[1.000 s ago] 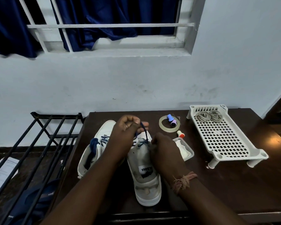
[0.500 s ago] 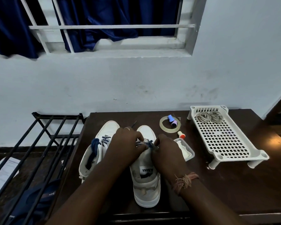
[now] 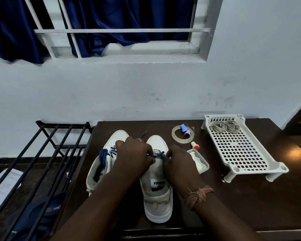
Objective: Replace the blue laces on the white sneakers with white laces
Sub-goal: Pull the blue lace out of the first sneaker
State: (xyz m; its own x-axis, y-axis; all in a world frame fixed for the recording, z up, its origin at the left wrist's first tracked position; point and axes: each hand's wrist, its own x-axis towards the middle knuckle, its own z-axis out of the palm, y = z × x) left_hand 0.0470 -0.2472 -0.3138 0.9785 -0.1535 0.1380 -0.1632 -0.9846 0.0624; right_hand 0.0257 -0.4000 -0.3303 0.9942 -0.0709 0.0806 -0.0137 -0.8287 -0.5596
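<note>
Two white sneakers stand side by side on the dark table (image 3: pixel 250 206), toes pointing away from me. On the right sneaker (image 3: pixel 157 190), a blue lace (image 3: pixel 158 155) crosses the eyelets between my hands. My left hand (image 3: pixel 135 156) pinches that lace at its left side. Fingers of my right hand (image 3: pixel 180 161) pinch it at the right side. The left sneaker (image 3: pixel 101 164) carries a loose blue lace (image 3: pixel 105 153) bunched at its tongue. Two coiled white laces (image 3: pixel 224 126) lie at the far end of a white perforated tray (image 3: pixel 241 150).
A tape roll (image 3: pixel 175 134) with a blue and purple spool (image 3: pixel 185 130), a small glue bottle (image 3: pixel 195 145) and a clear lidded box (image 3: pixel 200 162) sit right of the sneakers. A black metal rack (image 3: pixel 42 153) stands left of the table, with a dark blue slipper (image 3: pixel 40 213) under its bars.
My left hand, which had lifted the blue lace up above the right sneaker, has come back down to the eyelets. Both hands now sit close together over the lacing.
</note>
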